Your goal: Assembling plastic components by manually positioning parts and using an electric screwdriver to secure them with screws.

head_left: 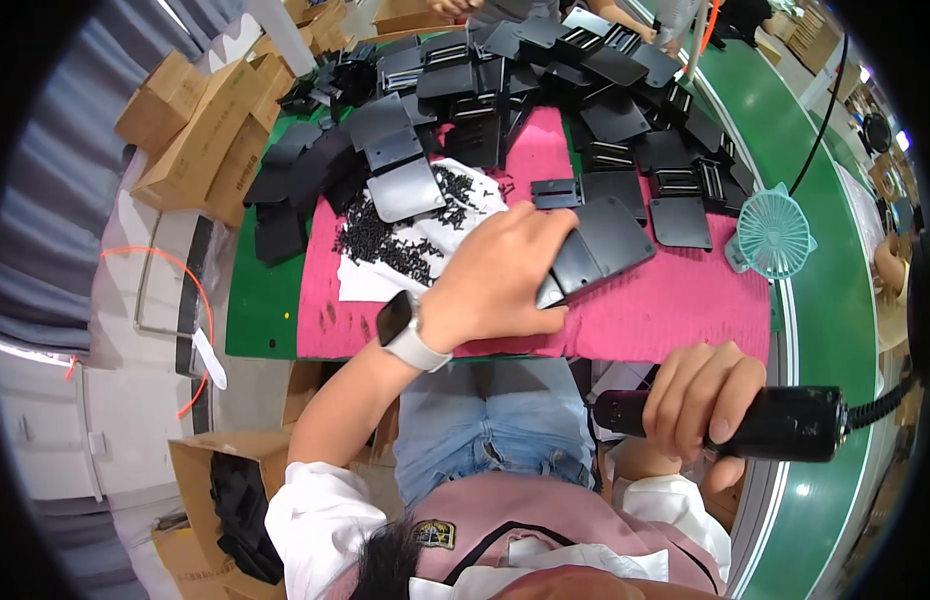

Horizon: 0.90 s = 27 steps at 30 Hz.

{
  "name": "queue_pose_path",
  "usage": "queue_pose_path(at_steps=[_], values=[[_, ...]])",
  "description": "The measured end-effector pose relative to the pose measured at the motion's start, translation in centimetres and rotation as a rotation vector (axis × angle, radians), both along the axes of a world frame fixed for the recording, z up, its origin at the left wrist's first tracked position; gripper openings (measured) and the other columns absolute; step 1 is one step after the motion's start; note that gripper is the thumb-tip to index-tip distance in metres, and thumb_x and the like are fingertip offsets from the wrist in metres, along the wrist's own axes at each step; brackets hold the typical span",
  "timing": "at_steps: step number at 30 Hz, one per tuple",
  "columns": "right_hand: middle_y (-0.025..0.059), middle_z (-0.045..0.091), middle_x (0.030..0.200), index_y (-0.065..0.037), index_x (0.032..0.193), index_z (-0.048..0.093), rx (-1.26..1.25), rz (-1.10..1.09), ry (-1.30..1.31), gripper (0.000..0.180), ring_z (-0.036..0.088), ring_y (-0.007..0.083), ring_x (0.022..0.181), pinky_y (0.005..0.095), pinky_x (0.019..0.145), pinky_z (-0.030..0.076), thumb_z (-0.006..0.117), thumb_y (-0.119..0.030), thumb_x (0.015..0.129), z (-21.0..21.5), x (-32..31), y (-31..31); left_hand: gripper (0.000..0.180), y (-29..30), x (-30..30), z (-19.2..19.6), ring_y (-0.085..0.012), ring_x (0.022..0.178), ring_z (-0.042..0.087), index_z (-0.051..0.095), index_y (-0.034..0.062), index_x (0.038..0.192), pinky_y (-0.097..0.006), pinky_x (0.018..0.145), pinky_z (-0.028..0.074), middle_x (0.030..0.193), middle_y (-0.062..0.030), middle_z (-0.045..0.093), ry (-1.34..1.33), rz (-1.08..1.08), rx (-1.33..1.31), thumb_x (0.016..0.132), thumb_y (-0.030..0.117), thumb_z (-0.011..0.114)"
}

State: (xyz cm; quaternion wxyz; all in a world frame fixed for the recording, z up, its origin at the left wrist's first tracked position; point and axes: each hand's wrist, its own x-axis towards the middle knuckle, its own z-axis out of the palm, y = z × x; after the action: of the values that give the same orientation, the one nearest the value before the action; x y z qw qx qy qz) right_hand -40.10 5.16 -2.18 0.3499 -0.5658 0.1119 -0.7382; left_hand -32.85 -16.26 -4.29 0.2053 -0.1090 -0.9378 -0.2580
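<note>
My left hand (505, 270), with a watch on its wrist, is closed on the left end of a dark grey plastic housing (610, 245), which lies tilted over the pink mat (675, 315). In my right hand (705, 405), to the right and nearer my body, is a black electric screwdriver (785, 422). Its tip end points left, and a coiled cord leaves its right end. Left of the housing, many small black screws (385, 245) are strewn over a white cloth (360, 283). A loose grey plate (406, 190) rests on that cloth among them.
Black housings (615, 115) are heaped along the far side of the green table (250, 310). A teal fan (775, 235) stands at the right edge. Cardboard boxes (190, 150) are stacked at left; an open carton (200, 460) sits below. Another person's hand (455, 8) shows at the far edge.
</note>
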Motion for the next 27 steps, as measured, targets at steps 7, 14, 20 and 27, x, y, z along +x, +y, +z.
queue_pose_path(at_steps=[7, 14, 20, 27], values=[[0.0085, 0.061, 0.060, -0.002, 0.094, 0.051, 0.000, 0.042, 0.086, 0.038, 0.060, 0.0190, 0.047, 0.0314, 0.041, 0.049, 0.080, -0.011, 0.071, -0.7, -0.1, -2.0, 0.064, -0.4, 1.4, -2.5, -0.0300, 0.117, 0.047, 0.056, 0.0045, 0.114, -0.042, 0.092, 0.040, 0.121, -0.0129, 0.053, 0.254, 0.046, -0.121, 0.061, 0.034, 0.076], [0.0007, 0.039, 0.066, 0.002, 0.117, 0.043, 0.370, -0.643, 0.064, 0.047, 0.038, 0.0090, 0.051, 0.0258, 0.057, 0.031, 0.062, -0.026, 0.084, -0.8, -0.6, -0.9, 0.017, 5.0, 10.7, -6.2, -0.0219, 0.064, 0.046, 0.052, 0.0018, 0.073, -0.032, 0.050, 0.035, 0.069, -0.0057, 0.041, 0.748, 0.496, 0.226, 0.063, 0.012, 0.062], [0.0070, 0.048, 0.076, 0.006, 0.124, 0.046, 0.862, -1.040, 0.232, 0.048, 0.042, 0.0144, 0.064, 0.0266, 0.067, 0.038, 0.059, -0.023, 0.088, -2.6, -11.1, 1.7, 0.010, 7.8, 25.0, -19.3, -0.0229, 0.067, 0.055, 0.058, 0.0056, 0.081, -0.035, 0.052, 0.045, 0.073, -0.0066, 0.052, 0.240, 1.013, 0.452, 0.076, 0.013, 0.062], [0.0082, 0.052, 0.079, 0.002, 0.130, 0.044, 1.044, -1.256, 0.120, 0.059, 0.048, 0.0148, 0.072, 0.0283, 0.072, 0.040, 0.066, -0.027, 0.083, -2.1, -10.7, 1.1, 0.005, 11.5, 38.0, -30.0, -0.0332, 0.078, 0.058, 0.058, 0.0051, 0.082, -0.043, 0.067, 0.046, 0.077, -0.0131, 0.060, 0.078, 1.717, 0.997, 0.078, 0.008, 0.056]])
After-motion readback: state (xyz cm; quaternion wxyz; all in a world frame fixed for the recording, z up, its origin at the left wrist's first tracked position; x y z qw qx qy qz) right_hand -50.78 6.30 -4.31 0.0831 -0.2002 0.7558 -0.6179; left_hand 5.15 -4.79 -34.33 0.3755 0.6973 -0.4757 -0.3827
